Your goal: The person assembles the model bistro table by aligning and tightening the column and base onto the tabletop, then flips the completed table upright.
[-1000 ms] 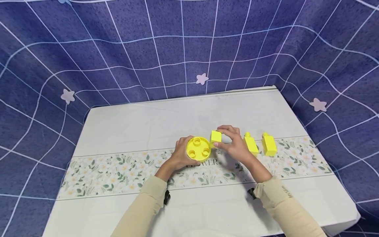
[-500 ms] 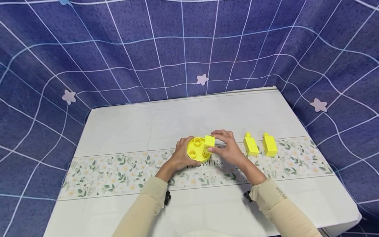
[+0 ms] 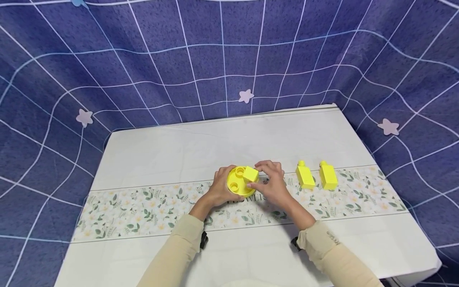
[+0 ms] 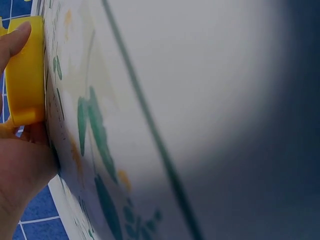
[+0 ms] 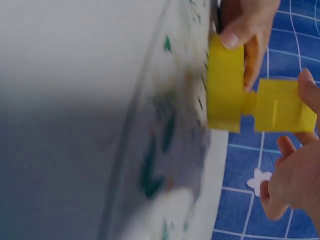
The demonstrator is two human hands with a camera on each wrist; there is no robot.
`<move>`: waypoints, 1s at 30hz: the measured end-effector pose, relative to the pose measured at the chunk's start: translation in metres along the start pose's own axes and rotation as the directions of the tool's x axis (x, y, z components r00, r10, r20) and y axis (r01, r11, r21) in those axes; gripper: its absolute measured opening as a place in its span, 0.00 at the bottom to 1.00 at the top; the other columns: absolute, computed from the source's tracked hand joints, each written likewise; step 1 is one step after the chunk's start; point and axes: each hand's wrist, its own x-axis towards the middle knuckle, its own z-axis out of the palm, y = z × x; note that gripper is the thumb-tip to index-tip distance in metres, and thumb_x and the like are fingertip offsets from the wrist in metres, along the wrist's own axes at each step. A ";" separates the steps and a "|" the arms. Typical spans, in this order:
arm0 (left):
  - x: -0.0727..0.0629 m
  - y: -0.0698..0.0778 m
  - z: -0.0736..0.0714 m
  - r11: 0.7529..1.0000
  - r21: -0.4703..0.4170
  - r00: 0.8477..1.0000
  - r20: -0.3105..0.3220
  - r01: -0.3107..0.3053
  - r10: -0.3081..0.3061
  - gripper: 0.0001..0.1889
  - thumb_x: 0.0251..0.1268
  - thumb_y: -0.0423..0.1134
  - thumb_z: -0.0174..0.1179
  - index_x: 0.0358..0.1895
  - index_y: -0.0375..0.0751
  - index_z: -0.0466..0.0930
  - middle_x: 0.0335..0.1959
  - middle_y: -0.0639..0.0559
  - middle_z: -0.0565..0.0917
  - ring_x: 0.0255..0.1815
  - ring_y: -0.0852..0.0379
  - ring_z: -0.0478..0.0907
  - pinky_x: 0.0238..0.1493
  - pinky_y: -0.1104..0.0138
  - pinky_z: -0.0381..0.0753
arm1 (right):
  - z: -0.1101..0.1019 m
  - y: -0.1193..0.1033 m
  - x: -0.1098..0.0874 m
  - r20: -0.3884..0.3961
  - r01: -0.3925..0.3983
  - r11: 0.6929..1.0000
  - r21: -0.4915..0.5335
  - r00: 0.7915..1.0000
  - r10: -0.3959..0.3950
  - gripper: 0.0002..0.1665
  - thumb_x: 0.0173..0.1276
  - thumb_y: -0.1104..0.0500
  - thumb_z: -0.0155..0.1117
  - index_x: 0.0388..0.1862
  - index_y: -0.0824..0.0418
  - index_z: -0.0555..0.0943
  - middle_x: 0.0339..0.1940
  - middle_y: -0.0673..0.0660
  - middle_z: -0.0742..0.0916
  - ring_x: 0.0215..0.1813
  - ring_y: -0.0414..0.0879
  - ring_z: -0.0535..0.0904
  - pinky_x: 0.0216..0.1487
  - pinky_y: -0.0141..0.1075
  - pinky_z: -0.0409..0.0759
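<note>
I am curling my left hand [image 3: 219,189] round the side of a round yellow base [image 3: 239,181] on the table [image 3: 172,153], my right hand [image 3: 274,184] is pinching a yellow block [image 3: 250,174] neck-down against the base's top, and two matching blocks [image 3: 305,177] are lying farther right.

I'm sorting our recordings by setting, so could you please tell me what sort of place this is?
Probably a makeshift indoor recording booth: blue grid-patterned fabric hangs behind and along both sides of a cloth-covered table, on which two loose yellow pieces lie.
</note>
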 end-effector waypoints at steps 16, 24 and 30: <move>-0.003 -0.003 0.003 1.000 -0.004 1.000 0.011 -0.001 0.001 0.59 0.29 0.51 0.81 0.73 0.56 0.56 0.64 0.54 0.63 0.58 0.56 0.57 0.57 0.56 0.66 | 0.003 -0.002 0.005 0.181 -0.047 0.993 -0.107 0.981 0.065 0.40 0.63 0.49 0.68 0.72 0.54 0.65 0.74 0.61 0.60 0.66 0.58 0.54 0.59 0.58 0.51; -0.001 -0.002 0.001 1.000 0.006 1.000 0.012 -0.005 0.005 0.58 0.30 0.51 0.80 0.73 0.55 0.56 0.64 0.52 0.63 0.58 0.55 0.58 0.56 0.57 0.66 | 0.009 0.004 0.012 0.098 -0.064 0.993 -0.094 0.992 0.073 0.26 0.62 0.51 0.70 0.53 0.60 0.72 0.64 0.61 0.70 0.59 0.56 0.59 0.57 0.54 0.52; 0.002 -0.001 -0.003 1.000 0.029 1.000 0.014 0.002 -0.002 0.58 0.31 0.53 0.79 0.73 0.56 0.55 0.64 0.52 0.63 0.59 0.55 0.57 0.56 0.58 0.65 | 0.013 0.008 0.012 0.074 -0.078 0.982 -0.171 0.993 0.092 0.33 0.65 0.42 0.63 0.57 0.64 0.67 0.59 0.63 0.70 0.56 0.56 0.59 0.56 0.53 0.52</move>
